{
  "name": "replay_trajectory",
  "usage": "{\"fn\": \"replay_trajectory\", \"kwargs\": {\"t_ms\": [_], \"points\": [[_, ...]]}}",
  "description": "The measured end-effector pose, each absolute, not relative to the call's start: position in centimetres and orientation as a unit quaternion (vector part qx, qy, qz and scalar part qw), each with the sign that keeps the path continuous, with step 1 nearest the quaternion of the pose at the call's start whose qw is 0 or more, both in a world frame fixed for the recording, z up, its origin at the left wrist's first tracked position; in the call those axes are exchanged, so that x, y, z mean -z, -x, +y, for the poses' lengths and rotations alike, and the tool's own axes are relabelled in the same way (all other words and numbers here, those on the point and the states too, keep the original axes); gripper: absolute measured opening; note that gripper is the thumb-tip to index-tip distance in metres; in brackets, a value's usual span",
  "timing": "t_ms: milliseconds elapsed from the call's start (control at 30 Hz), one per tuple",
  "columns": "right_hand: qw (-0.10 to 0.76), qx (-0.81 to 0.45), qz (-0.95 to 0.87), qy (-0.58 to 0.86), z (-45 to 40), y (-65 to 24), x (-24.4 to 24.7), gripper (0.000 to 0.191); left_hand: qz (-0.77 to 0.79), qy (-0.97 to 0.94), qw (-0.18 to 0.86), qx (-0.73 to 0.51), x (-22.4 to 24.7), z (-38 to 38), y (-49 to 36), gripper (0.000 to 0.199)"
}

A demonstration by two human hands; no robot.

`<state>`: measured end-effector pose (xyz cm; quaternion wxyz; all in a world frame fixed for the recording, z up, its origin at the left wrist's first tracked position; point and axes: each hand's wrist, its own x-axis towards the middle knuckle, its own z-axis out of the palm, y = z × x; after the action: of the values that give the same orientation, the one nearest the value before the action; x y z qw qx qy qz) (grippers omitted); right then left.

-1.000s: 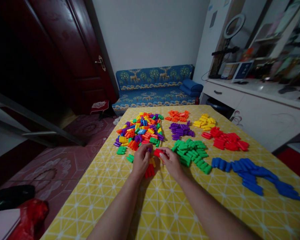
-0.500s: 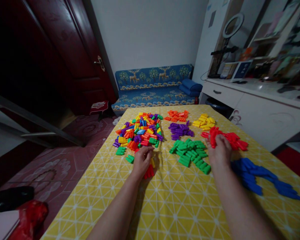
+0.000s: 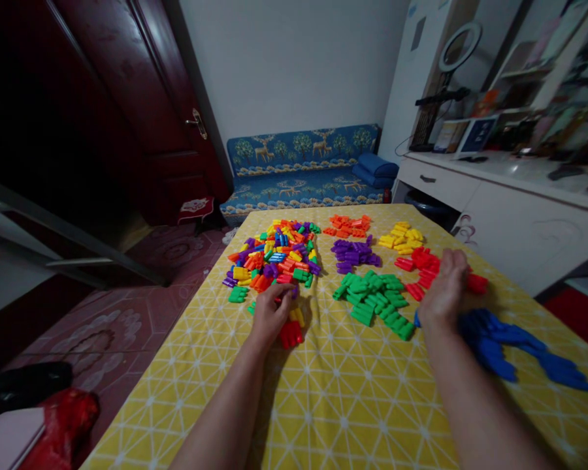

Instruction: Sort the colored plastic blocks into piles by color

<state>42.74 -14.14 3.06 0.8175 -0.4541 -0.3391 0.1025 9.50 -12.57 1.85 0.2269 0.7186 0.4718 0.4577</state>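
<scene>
My left hand (image 3: 269,314) is at the near edge of a mixed-colour pile of plastic toy blocks (image 3: 277,256). Its fingers are pinched, and a bit of a purple toy block (image 3: 294,293) shows at the tips. A red block (image 3: 291,335) and a yellow block (image 3: 298,316) lie beside that hand. Over the red blocks (image 3: 424,261), my right hand (image 3: 445,287) is open with fingers stretched out, hiding part of them. Close to its wrist are blue blocks (image 3: 519,343); left of it are green blocks (image 3: 372,295).
Purple (image 3: 353,253), orange (image 3: 347,226) and yellow blocks (image 3: 400,237) form separate heaps farther back. All rest on a table with a yellow patterned cloth (image 3: 318,405). Behind it stands a blue sofa (image 3: 294,186); a white dresser (image 3: 514,209) is at the right.
My right hand has let go of a red block, and its fingers have straightened over the red heap. My left hand has shifted slightly left, uncovering more of the red and yellow blocks beside it.
</scene>
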Motion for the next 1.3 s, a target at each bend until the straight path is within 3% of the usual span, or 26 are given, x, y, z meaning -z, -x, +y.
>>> {"fn": "replay_trajectory", "kwargs": {"t_ms": [133,233,367,467,567,700,833,900,967,1067,1133,1200,1300], "points": [[0.741,-0.175,-0.493,0.422,-15.9,-36.3,-4.5,0.047,0.497,-0.717,0.233,-0.431,-3.1,-13.0,-8.4,0.022],[0.542,-0.226,-0.687,0.428,-17.7,-30.7,-4.5,0.033,0.511,-0.695,0.260,-0.434,-3.3,-13.0,-8.0,0.028],[0.292,-0.129,-0.856,0.407,-19.4,-25.0,-3.2,0.041,0.525,-0.658,0.271,-0.467,-3.3,-12.9,-8.0,0.031],[0.216,-0.074,-0.875,0.427,-19.5,-23.2,-2.6,0.024,0.540,-0.639,0.274,-0.475,-3.4,-13.0,-8.1,0.032],[0.294,-0.105,-0.833,0.456,-18.9,-23.1,-2.7,0.013,0.535,-0.621,0.302,-0.486,-3.4,-12.9,-8.2,0.035],[0.516,-0.312,-0.622,0.499,-17.8,-24.4,-2.2,0.027,0.480,-0.628,0.386,-0.475,-3.1,-13.0,-8.7,0.042],[0.623,-0.426,-0.468,0.460,-17.2,-25.4,-1.5,0.035,0.400,-0.640,0.512,-0.411,-2.5,-13.5,-9.9,0.052],[0.640,-0.429,-0.455,0.448,-17.1,-25.6,-1.6,0.036,0.354,-0.631,0.580,-0.374,-2.0,-13.8,-10.5,0.060],[0.647,-0.413,-0.458,0.449,-17.1,-25.6,-2.0,0.034,0.342,-0.622,0.603,-0.363,-1.4,-13.8,-10.9,0.056],[0.673,-0.363,-0.444,0.468,-17.1,-26.1,-2.5,0.029,0.403,-0.626,0.549,-0.380,-0.8,-13.5,-10.8,0.042],[0.679,-0.345,-0.423,0.490,-17.1,-26.7,-2.5,0.028,0.441,-0.615,0.518,-0.399,-0.7,-13.2,-10.6,0.044],[0.638,-0.352,-0.445,0.520,-17.1,-27.3,-2.2,0.027,0.453,-0.600,0.510,-0.418,-0.8,-13.0,-10.5,0.046],[0.492,-0.312,-0.585,0.564,-17.2,-27.7,-1.9,0.026,0.444,-0.605,0.501,-0.433,-1.1,-13.1,-10.4,0.047]]}}
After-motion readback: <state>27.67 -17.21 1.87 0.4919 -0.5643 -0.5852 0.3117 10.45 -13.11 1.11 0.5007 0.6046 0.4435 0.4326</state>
